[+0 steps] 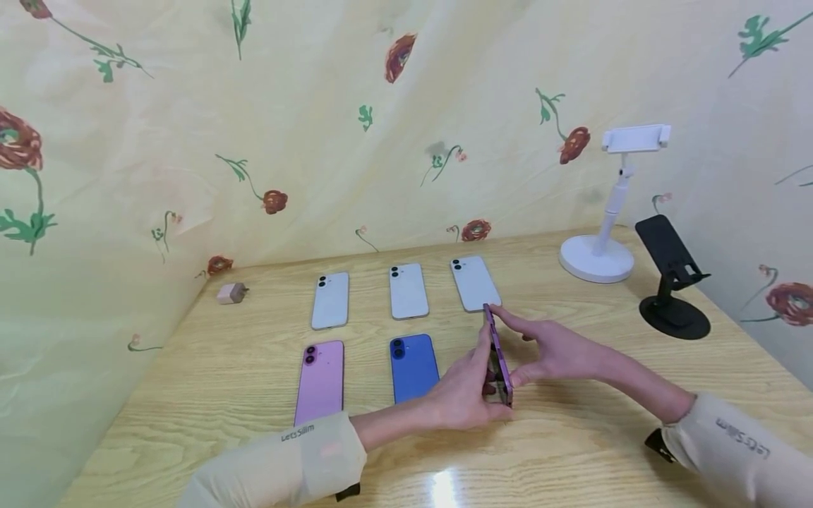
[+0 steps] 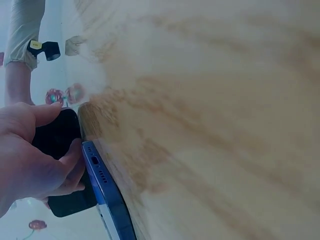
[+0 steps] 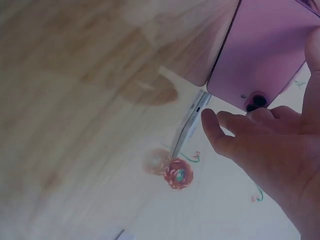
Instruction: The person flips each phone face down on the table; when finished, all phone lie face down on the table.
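Note:
Between both hands a pink-purple phone (image 1: 499, 353) stands on its long edge on the table. Its dark screen (image 2: 59, 137) faces the left hand, and its pink back (image 3: 265, 55) faces the right. The left hand (image 1: 462, 391) grips the phone from the screen side, thumb at the near end. From the back side the right hand (image 1: 555, 349) holds it, a finger at the far end by the cameras and the thumb nearer the body. Left of the hands lie a blue phone (image 1: 414, 368) and a pink phone (image 1: 320, 381), backs up.
Three white phones, left (image 1: 330, 300), middle (image 1: 408, 291) and right (image 1: 476, 283), lie in a row behind. A charger plug (image 1: 231, 293) is at the far left. A white phone stand (image 1: 597, 259) and a black phone stand (image 1: 673, 317) stand at the right, before a flowered backdrop (image 1: 330, 127).

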Demonstrator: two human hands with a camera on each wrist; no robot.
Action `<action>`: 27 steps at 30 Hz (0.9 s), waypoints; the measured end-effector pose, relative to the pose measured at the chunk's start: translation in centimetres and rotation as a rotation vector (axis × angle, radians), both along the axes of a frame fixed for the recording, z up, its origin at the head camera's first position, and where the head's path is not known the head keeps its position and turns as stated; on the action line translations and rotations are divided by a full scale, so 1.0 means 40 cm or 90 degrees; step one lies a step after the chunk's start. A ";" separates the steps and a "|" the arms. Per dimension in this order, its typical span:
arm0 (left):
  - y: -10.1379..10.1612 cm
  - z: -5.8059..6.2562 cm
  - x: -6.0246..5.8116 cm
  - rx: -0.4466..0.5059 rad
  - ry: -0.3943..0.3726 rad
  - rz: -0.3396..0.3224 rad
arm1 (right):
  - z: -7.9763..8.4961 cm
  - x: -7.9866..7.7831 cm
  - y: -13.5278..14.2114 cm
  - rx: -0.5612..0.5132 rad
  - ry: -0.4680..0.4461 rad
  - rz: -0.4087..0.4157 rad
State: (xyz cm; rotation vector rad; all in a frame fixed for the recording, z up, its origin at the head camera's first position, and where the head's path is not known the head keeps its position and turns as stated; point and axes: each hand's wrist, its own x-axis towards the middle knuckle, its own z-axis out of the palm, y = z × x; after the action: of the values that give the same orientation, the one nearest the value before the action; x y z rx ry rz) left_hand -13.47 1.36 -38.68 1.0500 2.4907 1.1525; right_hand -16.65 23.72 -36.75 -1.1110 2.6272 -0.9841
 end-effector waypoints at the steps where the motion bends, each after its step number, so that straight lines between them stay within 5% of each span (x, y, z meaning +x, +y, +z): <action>1: -0.001 0.000 0.000 0.009 -0.007 -0.002 | -0.001 0.001 -0.002 0.001 -0.005 0.000; 12: -0.030 0.000 0.003 0.115 -0.137 -0.007 | -0.013 0.003 -0.024 0.044 0.001 0.017; 21: -0.036 -0.001 0.009 0.003 -0.004 0.041 | -0.014 0.006 -0.026 0.063 -0.001 0.054; 27: -0.022 0.002 0.016 -0.074 0.016 0.087 | -0.013 0.002 -0.022 0.081 -0.019 0.051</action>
State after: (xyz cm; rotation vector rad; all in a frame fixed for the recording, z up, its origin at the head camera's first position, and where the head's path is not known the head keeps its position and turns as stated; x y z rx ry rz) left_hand -12.83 0.49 -38.60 0.8822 2.6490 1.0195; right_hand -16.57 22.82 -37.26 -1.1527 2.5593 -0.7997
